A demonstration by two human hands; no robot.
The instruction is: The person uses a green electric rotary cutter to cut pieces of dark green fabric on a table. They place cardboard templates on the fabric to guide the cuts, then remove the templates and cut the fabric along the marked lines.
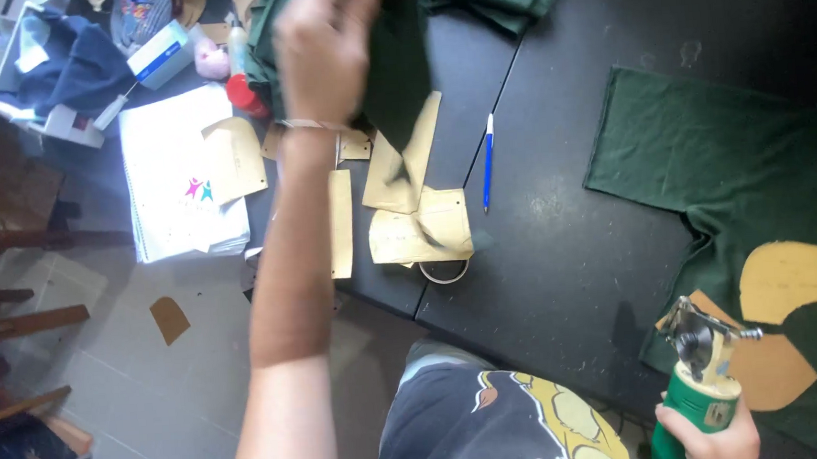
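Looking down at a big black surface [563,247] that fills most of the view. On its right side lies a flat sheet of dark green fabric [710,151], with two tan cardboard pattern pieces, one [795,279] on top of it and another [773,367] at its near edge. Up top, the left hand [324,48] is raised above the surface, fingers closed on a smaller dark green cloth piece [397,58] that hangs down from the grip; it's a bit blurry. Under it sit more tan pattern pieces [418,224] and a white notebook [180,178] at the left edge. Bottom right, the right hand [710,434] has its fingers wrapped around the green handle of a small rotary cutter [701,372], blade end pointing up, just beside the fabric. A blue pen [487,162] lies mid-surface.
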